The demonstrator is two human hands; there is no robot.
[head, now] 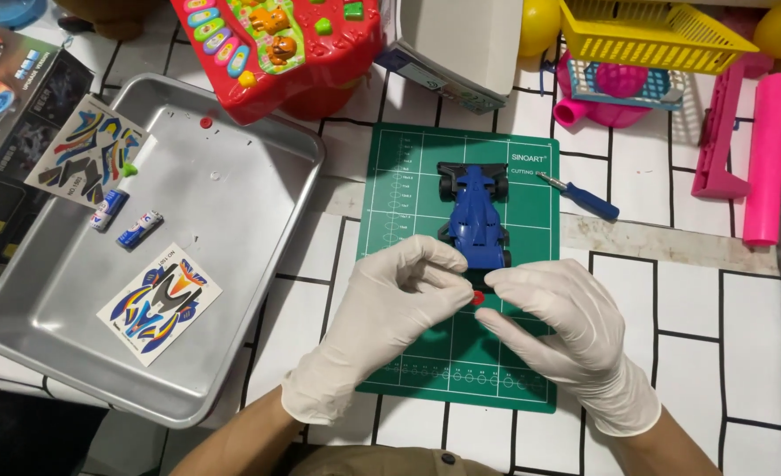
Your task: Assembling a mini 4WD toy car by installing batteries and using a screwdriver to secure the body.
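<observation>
You pinch a small red part (478,298) between the fingers of your left hand (390,308) and right hand (567,330), both closed on it, over the green mat (408,167). A blue car (476,214) sits on the mat just beyond the part. A screwdriver (580,197) lies at the mat's right edge. Left of the mat, a metal tray (232,203) holds two batteries (124,219) and stickers (159,302).
</observation>
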